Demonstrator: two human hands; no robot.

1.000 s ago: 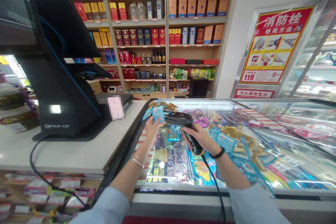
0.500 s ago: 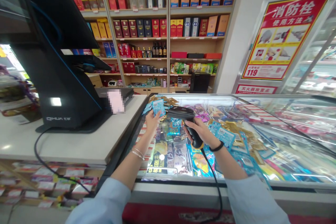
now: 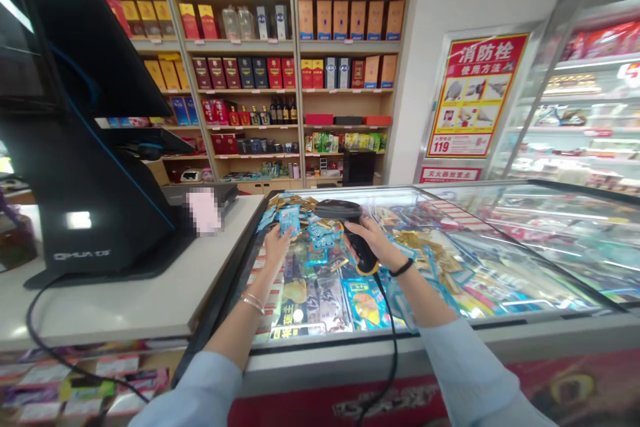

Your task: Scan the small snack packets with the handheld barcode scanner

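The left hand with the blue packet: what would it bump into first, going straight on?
Probably the gold packets heaped just beyond the blue packet in the left hand, though depth is unclear here.

a loose, pale blue left sleeve (image 3: 200, 387) and matching right sleeve (image 3: 473, 368) — a thin, silvery bracelet (image 3: 253, 301) worn by the left hand (image 3: 277, 245), a narrow black wristband (image 3: 401, 267) by the right hand (image 3: 371, 239).

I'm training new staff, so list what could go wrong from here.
The cord of the scanner hangs over the front edge of the display case and could snag. The left grip pinches the blue packet by its lower part, so it might slip. Other blue packets lie close by and could get mixed up with it.
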